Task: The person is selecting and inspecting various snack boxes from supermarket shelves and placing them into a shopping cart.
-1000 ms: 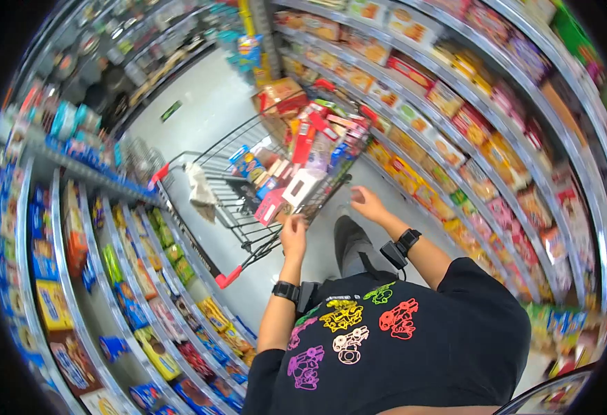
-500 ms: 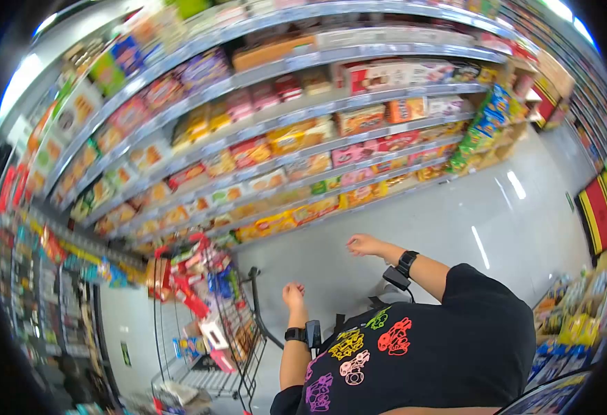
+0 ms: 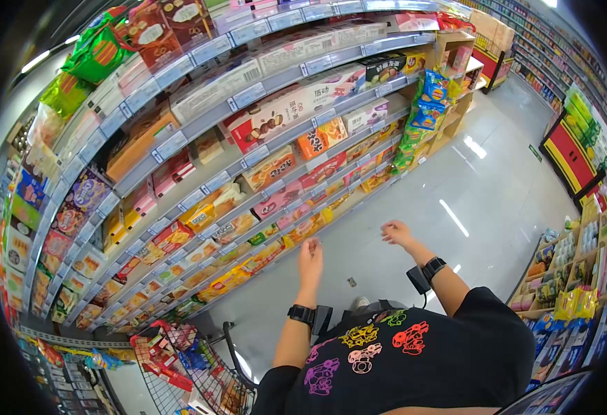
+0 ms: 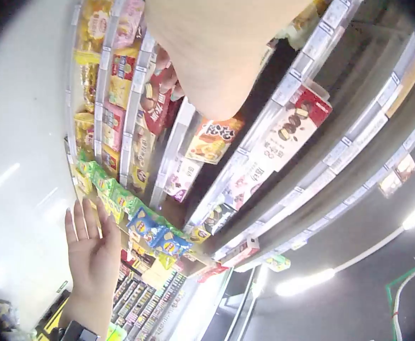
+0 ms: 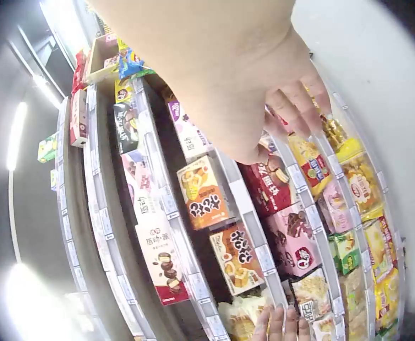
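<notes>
A person stands by a big snack shelf [image 3: 217, 182], both arms held out in front. The left hand [image 3: 310, 260] has let go of everything — I see nothing in it. The right hand [image 3: 399, 234] is bare too, its fingers loose and spread in the left wrist view. Neither hand seems to touch a snack.

The snacks nearest the hands sit in rows on the shelf. The orange box [image 3: 323, 138] stands next to a white cookie box [image 3: 365, 116], one row below the long red-and-white box [image 3: 269, 126]. Yellow packs [image 3: 265, 256] lie down low.

The boxes look light and fairly stiff, but thin card could dent — so hold them by the two short sides and don't squeeze hard. The yellow packs look soft and shiny, maybe slippery; an edge would be best to pinch. The cart [image 3: 231, 349] is full of stuff, near the shelf.
</notes>
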Available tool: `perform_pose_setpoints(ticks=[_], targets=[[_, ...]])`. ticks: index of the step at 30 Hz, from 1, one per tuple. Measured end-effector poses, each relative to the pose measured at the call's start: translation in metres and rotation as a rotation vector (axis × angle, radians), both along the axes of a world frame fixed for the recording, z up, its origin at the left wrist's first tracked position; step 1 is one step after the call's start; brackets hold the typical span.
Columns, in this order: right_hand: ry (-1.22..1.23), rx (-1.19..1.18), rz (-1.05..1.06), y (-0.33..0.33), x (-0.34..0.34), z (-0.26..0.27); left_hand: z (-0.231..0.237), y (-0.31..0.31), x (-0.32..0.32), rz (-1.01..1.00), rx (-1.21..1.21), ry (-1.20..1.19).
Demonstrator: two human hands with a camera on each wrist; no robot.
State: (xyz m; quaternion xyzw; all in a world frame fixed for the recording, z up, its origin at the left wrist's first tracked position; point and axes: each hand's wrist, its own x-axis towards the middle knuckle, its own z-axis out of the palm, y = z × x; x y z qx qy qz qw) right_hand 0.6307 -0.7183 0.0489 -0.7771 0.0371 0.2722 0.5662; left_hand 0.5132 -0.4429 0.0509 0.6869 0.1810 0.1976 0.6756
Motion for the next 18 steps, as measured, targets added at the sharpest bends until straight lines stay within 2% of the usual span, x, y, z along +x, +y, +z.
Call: perform_pose_setpoints(ticks=[4, 6, 9, 12, 16, 18], targets=[[-0.148, 0.157, 0.033, 0.03, 0.052, 0.039, 0.067, 0.02, 0.034, 0.013, 0.21, 0.007], [-0.225, 0.248, 0.072, 0.066, 0.076, 0.064, 0.091, 0.05, 0.053, 0.101, 0.35, -0.038], [-0.489, 0.216, 0.166, 0.12, 0.131, 0.073, 0.12, 0.1, 0.082, 0.2, 0.471, -0.151], [-0.665, 0.447, 0.051, 0.175, 0.171, 0.104, 0.152, 0.148, 0.114, 0.252, 0.56, -0.22], [-0.904, 0.326, -0.132, 0.228, 0.213, 0.159, 0.166, 0.21, 0.162, 0.241, 0.589, -0.271], [-0.967, 0.284, -0.194, 0.246, 0.229, 0.178, 0.176, 0.234, 0.181, 0.163, 0.608, -0.203]])
